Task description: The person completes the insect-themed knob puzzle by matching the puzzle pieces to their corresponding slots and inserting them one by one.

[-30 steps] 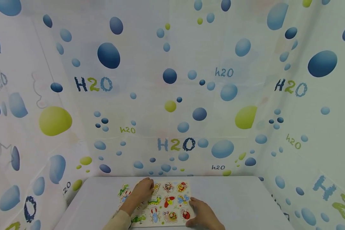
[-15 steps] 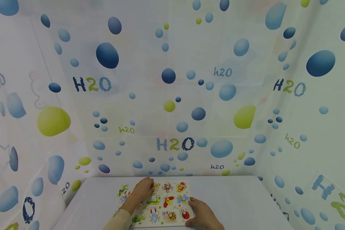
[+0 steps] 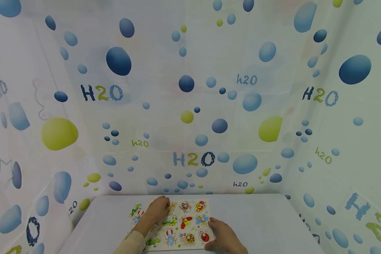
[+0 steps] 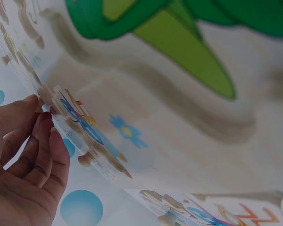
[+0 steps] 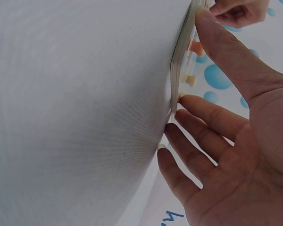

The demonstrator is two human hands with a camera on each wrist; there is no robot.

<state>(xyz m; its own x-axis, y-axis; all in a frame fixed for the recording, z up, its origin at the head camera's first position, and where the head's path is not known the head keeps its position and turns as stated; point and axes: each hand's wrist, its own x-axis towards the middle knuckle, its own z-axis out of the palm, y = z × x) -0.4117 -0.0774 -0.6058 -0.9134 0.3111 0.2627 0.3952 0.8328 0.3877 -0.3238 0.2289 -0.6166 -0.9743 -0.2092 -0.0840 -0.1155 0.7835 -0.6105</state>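
Observation:
A knobbed wooden puzzle board (image 3: 177,246) with colourful insect pieces lies flat on the white table. My left hand (image 3: 158,209) reaches over its far left part, fingers bent downward. In the left wrist view, the thumb and fingertips of the left hand (image 4: 30,155) meet in a pinch at a small puzzle piece on the board, mostly hidden by them. My right hand (image 3: 225,236) rests at the board's right edge. The right wrist view shows the right hand (image 5: 236,141) with its fingers fairly straight and spread, tips and thumb touching the board's side (image 5: 176,70).
Left of the board, partly behind the left forearm, lie loose insect pieces, among them a green piece (image 3: 135,210) and a blue and red piece (image 3: 137,217). The white table (image 3: 257,218) extends to the right. A curtain (image 3: 190,106) with bubble prints surrounds the table.

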